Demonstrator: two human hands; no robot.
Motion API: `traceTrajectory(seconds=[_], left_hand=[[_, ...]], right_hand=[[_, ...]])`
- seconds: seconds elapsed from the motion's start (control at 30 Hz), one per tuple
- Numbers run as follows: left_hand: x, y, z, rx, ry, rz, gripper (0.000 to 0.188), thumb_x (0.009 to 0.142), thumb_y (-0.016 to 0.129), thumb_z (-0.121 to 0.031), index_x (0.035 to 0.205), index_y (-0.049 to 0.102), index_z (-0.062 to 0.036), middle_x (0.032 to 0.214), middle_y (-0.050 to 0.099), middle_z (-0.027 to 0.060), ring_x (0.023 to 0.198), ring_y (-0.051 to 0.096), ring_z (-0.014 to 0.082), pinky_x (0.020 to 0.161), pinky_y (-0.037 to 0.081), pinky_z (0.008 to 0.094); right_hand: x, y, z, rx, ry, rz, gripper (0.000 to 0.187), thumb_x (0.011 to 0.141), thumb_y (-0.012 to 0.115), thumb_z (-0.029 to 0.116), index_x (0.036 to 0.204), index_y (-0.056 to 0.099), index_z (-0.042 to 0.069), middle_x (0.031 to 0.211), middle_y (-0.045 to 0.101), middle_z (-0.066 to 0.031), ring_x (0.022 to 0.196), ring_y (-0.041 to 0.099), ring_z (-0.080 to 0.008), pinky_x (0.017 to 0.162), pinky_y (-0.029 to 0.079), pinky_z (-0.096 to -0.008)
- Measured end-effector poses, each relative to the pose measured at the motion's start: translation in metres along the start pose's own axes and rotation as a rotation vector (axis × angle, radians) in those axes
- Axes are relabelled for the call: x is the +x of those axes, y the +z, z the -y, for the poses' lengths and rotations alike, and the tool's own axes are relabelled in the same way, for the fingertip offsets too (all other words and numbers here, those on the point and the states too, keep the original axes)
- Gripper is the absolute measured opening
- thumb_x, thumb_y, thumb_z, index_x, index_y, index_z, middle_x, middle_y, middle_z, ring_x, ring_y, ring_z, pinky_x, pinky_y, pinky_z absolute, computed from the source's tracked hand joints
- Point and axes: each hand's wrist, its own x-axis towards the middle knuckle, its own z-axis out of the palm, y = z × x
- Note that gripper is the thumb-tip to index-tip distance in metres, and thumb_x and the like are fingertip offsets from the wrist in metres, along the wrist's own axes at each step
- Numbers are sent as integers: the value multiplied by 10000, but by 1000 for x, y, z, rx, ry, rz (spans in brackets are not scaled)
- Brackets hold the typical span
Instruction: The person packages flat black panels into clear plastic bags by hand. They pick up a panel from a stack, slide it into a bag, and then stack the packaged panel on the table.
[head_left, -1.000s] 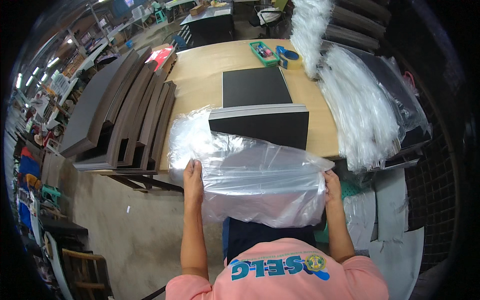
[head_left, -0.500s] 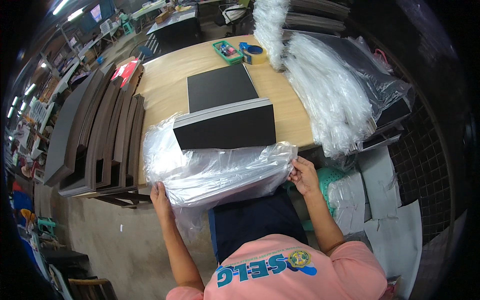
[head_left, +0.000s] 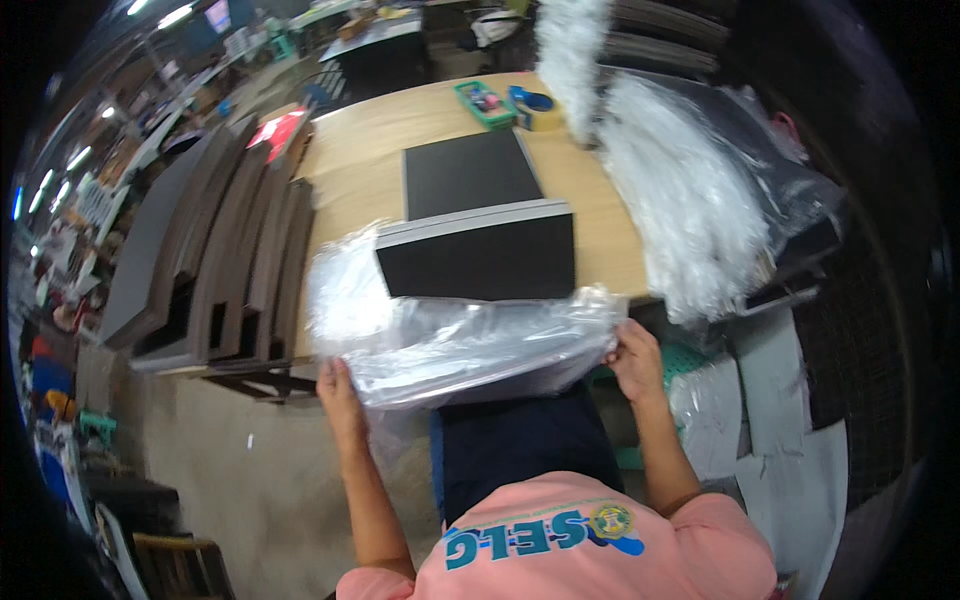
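Note:
Clear plastic wrapping (head_left: 470, 345), likely a bag, is stretched across the near edge of the table and over my lap. My left hand (head_left: 342, 398) pinches its left end, and my right hand (head_left: 637, 362) pinches its right end. Straight, layered edges show through the crumpled film, but I cannot tell what lies inside. Just beyond the plastic, a black panel with a grey edge (head_left: 480, 255) leans upright, its lower side against the film. Behind it a second black panel (head_left: 470, 175) lies flat on the wooden table (head_left: 350, 150).
Several dark curved-looking boards (head_left: 200, 250) stand in a row at the left. To the right is a heap of clear plastic bags (head_left: 680, 190). A green basket (head_left: 486, 105) of small items and a tape roll (head_left: 540, 110) sit at the far edge. Grey sheets (head_left: 790, 480) lean low at right.
The whole view has shifted, so the table and its things appear farther right. Both hands keep their grip on the plastic, which looks a little flatter at its near edge.

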Motion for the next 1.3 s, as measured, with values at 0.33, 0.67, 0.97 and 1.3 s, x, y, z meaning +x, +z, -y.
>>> traceTrajectory(seconds=[0.33, 0.67, 0.97, 1.3], left_hand=[[-21, 9, -15, -81, 17, 118, 247, 976, 494, -211, 1033, 552, 22, 962, 598, 52, 889, 515, 90, 794, 417, 228], [-38, -24, -34, -325, -289, 247, 249, 951, 520, -330, 915, 524, -83, 662, 505, 14, 524, 505, 100, 488, 430, 220], [-59, 110, -102, 233, 216, 865, 668, 697, 815, -272, 1214, 498, 7, 1101, 617, 104, 991, 595, 241, 897, 448, 344], [-36, 123, -84, -271, -84, 612, 277, 808, 715, -120, 1023, 571, -22, 941, 636, 40, 836, 586, 104, 760, 475, 260]], right_hand=[[13, -9, -49, -154, -138, -97, 341, 802, 678, -8, 1122, 559, -5, 1031, 626, -67, 928, 591, -172, 849, 463, -320], [36, -12, 6, -169, -357, -118, 374, 841, 631, 11, 1200, 531, -17, 1134, 593, -89, 1023, 559, -195, 910, 432, -323], [-31, 147, 37, -1079, -288, 755, 390, 732, 710, 83, 1050, 498, 4, 786, 579, -93, 704, 591, -129, 632, 458, -257], [0, 145, 14, -766, -409, 446, 58, 806, 649, 7, 842, 625, -31, 761, 631, -54, 703, 568, -77, 614, 459, -235]])
